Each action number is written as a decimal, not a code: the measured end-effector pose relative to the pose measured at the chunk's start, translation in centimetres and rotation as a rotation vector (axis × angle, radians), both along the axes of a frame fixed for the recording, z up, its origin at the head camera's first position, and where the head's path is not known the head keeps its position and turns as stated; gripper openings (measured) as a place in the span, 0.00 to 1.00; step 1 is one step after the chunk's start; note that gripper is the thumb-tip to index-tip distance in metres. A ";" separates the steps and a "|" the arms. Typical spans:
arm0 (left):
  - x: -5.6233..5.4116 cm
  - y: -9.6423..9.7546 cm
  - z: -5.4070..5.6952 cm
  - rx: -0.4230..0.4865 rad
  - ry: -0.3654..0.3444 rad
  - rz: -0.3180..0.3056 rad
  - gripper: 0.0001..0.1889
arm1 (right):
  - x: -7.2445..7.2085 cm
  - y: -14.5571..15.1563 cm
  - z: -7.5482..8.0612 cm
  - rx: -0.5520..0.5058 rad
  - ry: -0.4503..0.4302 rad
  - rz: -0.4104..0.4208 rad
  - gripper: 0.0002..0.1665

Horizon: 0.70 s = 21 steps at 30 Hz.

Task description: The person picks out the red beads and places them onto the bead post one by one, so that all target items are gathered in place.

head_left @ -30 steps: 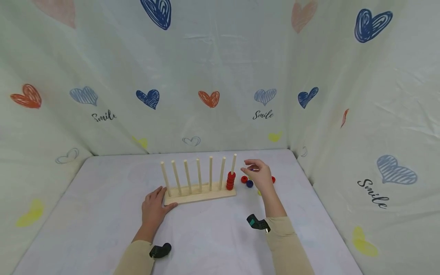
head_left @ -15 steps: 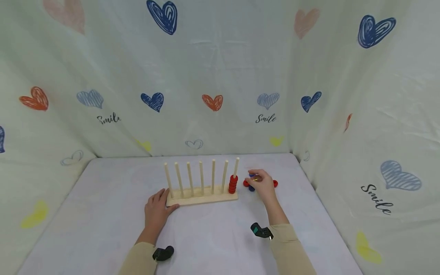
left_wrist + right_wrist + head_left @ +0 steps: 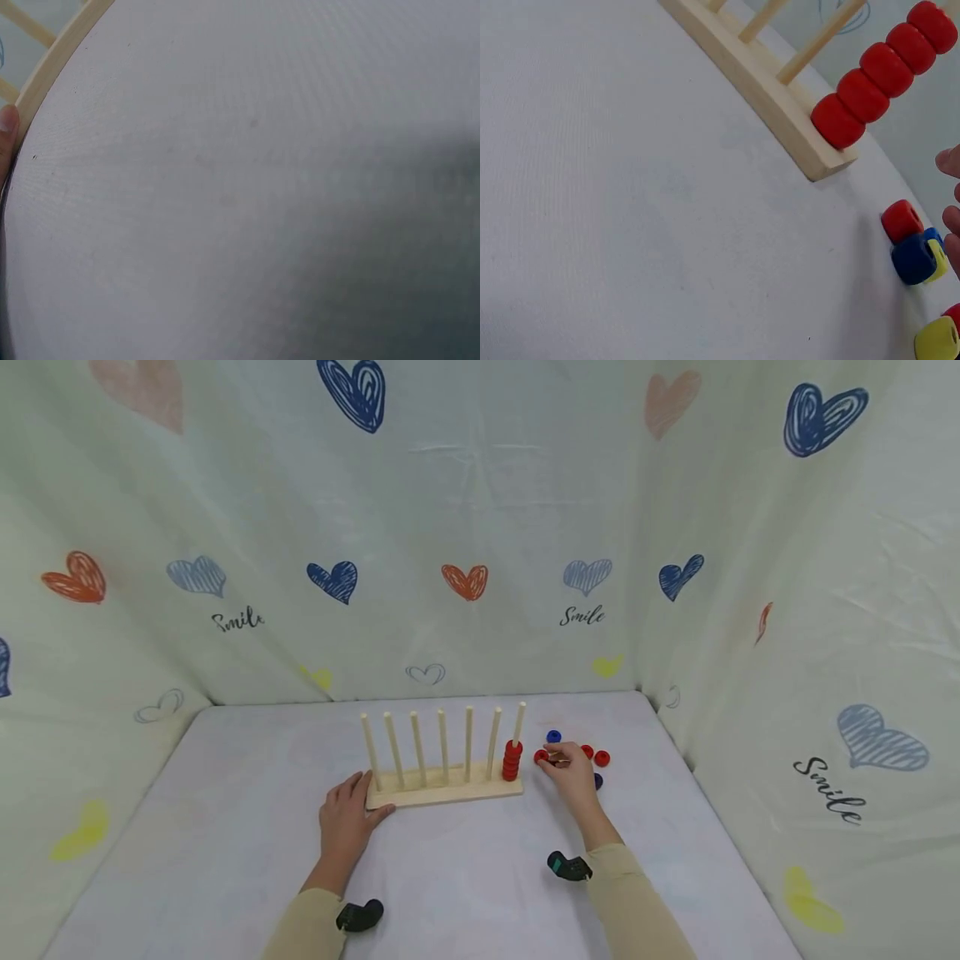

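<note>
A wooden peg stand (image 3: 446, 795) has several upright pegs, with several red beads (image 3: 512, 762) stacked on its rightmost peg. My left hand (image 3: 347, 818) holds the stand's left end, thumb along the front and fingers on the side. In the left wrist view only a fingertip (image 3: 7, 124) shows beside the base. My right hand (image 3: 573, 777) is right of the stand, fingers bent and parted at a loose red bead (image 3: 542, 757). In the right wrist view its fingers (image 3: 951, 217) appear apart from that bead, which sits beside a dark blue bead (image 3: 913, 259).
A blue bead (image 3: 553, 737) lies behind my right hand. More red beads (image 3: 602, 758) and a dark blue bead (image 3: 597, 781) lie to its right. In the right wrist view, yellow beads (image 3: 936, 341) sit at the lower right. A white cloth (image 3: 465, 877) covers the table.
My right hand has come down from above the loose beads to the red one nearest the stand. My left hand stays on the stand. The head view has shifted slightly.
</note>
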<state>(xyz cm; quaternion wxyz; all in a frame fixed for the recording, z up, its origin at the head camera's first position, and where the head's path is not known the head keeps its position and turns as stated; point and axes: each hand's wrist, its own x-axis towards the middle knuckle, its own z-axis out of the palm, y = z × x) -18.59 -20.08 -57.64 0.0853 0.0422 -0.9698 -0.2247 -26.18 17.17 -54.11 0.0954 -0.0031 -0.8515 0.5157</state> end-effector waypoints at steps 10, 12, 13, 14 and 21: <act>-0.2 0.0 0.1 0.015 -0.022 0.006 0.42 | -0.7 0.0 -1.1 0.022 -0.008 -0.007 0.16; -0.2 0.0 0.1 0.014 -0.023 0.004 0.42 | -1.0 0.0 -1.1 0.039 -0.033 -0.017 0.16; -0.2 0.0 0.2 0.013 -0.023 0.004 0.42 | -1.1 -0.1 -1.1 0.051 -0.043 -0.021 0.16; -0.2 0.0 0.2 0.013 -0.022 0.004 0.42 | -1.1 -0.1 -1.1 0.055 -0.054 -0.023 0.16; -0.2 0.0 0.3 0.007 -0.022 0.001 0.42 | -1.5 -0.2 -1.4 0.107 -0.059 -0.044 0.16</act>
